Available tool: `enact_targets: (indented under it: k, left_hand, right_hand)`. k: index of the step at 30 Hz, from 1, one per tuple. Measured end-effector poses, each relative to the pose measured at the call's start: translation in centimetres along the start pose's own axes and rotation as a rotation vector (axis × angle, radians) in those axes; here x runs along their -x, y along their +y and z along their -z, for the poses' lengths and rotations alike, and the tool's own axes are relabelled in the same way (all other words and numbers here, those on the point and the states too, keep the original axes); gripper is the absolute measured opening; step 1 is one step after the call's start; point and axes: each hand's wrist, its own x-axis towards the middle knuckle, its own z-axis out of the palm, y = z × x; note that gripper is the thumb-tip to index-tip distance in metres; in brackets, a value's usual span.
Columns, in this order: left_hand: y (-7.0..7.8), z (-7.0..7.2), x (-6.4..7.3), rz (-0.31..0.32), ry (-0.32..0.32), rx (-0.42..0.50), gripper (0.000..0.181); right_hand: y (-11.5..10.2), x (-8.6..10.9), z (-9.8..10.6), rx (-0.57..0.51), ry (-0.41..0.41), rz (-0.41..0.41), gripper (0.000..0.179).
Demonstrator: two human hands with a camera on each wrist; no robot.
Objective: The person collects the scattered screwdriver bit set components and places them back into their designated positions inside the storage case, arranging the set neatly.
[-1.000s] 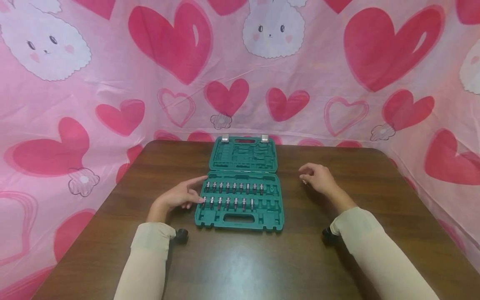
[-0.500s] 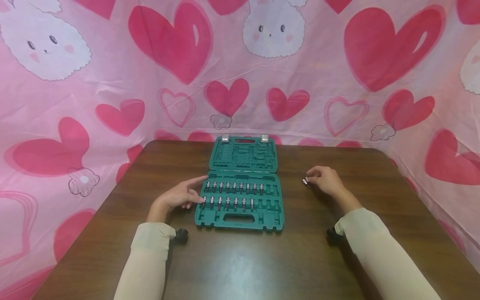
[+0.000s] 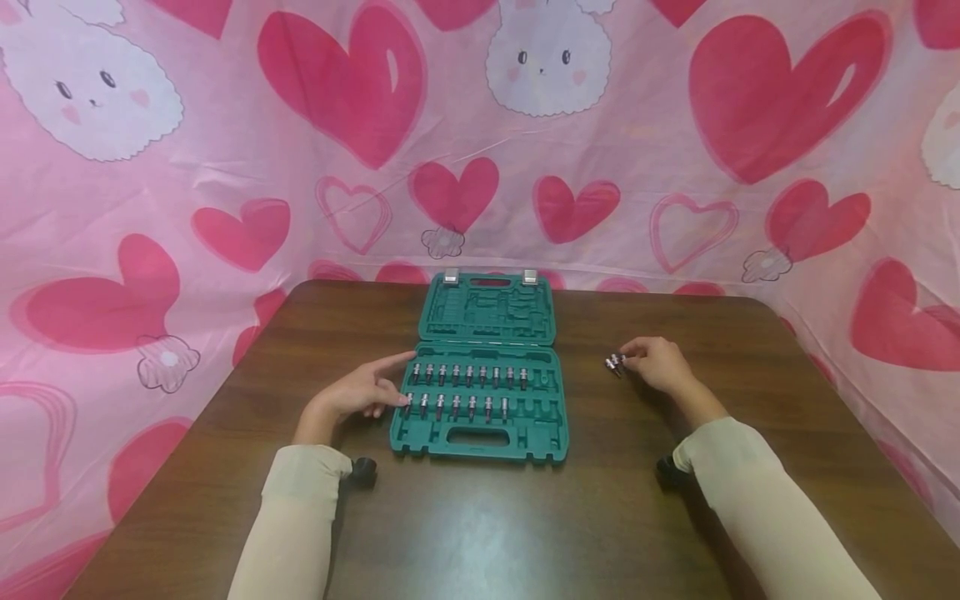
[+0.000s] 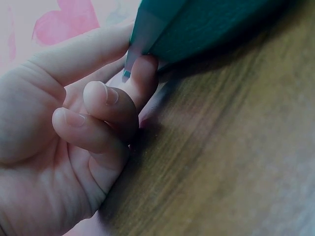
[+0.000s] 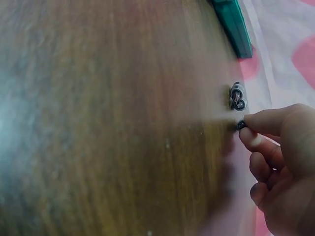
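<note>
An open green socket case (image 3: 480, 446) lies on the table, with two rows of silver bit sockets (image 3: 456, 406) in its near half. At the case's left edge, my left hand (image 3: 352, 392) holds the rim with its thumb on top. In the left wrist view a fingertip (image 4: 145, 73) touches the case's side, and two other fingers are curled in. Right of the case, my right hand (image 3: 660, 365) pinches a small bit socket (image 5: 241, 125) between thumb and forefinger. Beside it a small cluster of loose bit sockets (image 5: 237, 98) sits on the table.
The case's lid (image 3: 487, 310) lies folded back, with metal latches (image 3: 529, 277) at its far edge. Several slots at the right of both rows (image 3: 536, 408) hold no sockets. The brown table (image 3: 480, 533) meets a pink heart-print cloth (image 3: 450, 133) behind.
My right hand has moved slightly right and toward me, with loose bit sockets coming into view at its fingertips. The left hand and the case stay where they were.
</note>
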Motion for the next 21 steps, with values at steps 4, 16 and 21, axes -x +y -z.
enact_targets:
  k: [4, 16, 21]
  left_hand:
    - [0.03, 0.02, 0.01, 0.005, 0.0, -0.003, 0.078]
    - [0.05, 0.01, 0.01, -0.006, -0.003, -0.005, 0.079]
    - [0.04, -0.02, 0.03, -0.004, 0.0, -0.003, 0.079]
  right_hand:
    - [-0.22, 0.27, 0.08, 0.011, 0.005, 0.002, 0.016]
    - [-0.49, 0.7, 0.2, 0.049, -0.01, -0.074, 0.016]
    - [-0.84, 1.02, 0.1, 0.083, 0.011, -0.078, 0.017]
